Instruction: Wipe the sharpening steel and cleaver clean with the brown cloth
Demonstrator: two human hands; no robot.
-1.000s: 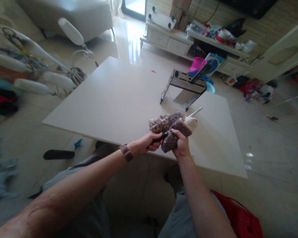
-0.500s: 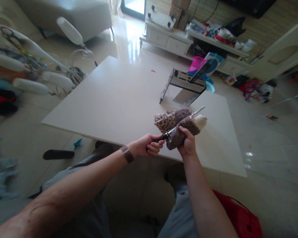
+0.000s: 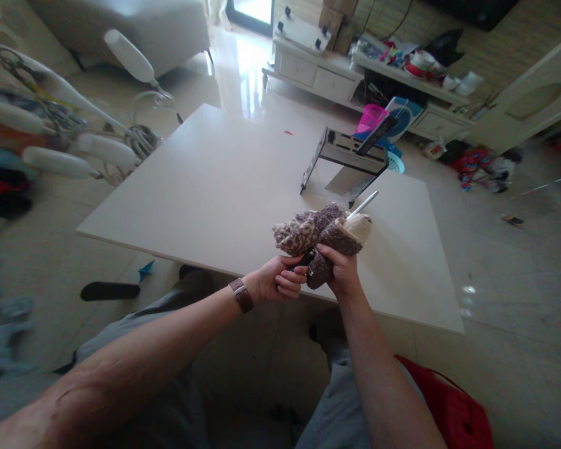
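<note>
Over the table's (image 3: 206, 187) near edge, the left hand (image 3: 275, 282) is clenched round a knife (image 3: 362, 204) handle — blade tip poking far-right from a cloth (image 3: 308, 232) bunched in the closed right hand (image 3: 339, 274). Bare tabletop spreads left; a rack (image 3: 348, 159) stands just beyond.

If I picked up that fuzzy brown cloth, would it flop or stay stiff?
Probably flop: the fuzzy brown cloth bunches and folds around the knife where the right hand squeezes it. It looks soft and light, and not slippery, since its nap seems plush.
</note>
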